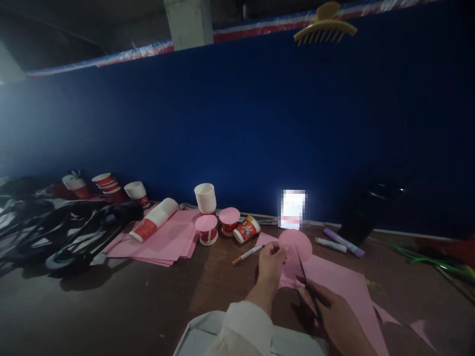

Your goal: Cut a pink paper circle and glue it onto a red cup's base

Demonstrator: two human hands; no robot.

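Note:
My left hand point(272, 262) is closed, with its thumb and fingers pinching the near left edge of a round pink paper point(293, 241). In my right hand point(336, 314) is a pair of dark scissors point(310, 286), whose blades point up and away over the disc. Whether the blades are apart or together is hard to make out. Beneath both hands lie pink paper sheets point(343, 277) and cut scraps. A marker point(247, 255) with a brown end rests just left of my left hand.
Left of my hands stand red paper cups topped with pink discs point(206, 223), beside a tipped cup point(247, 230). Farther left are a pink paper stack point(174, 237) and black straps point(92, 227). Markers point(343, 242) and a dark bottle point(365, 210) sit right, before a blue partition point(237, 123).

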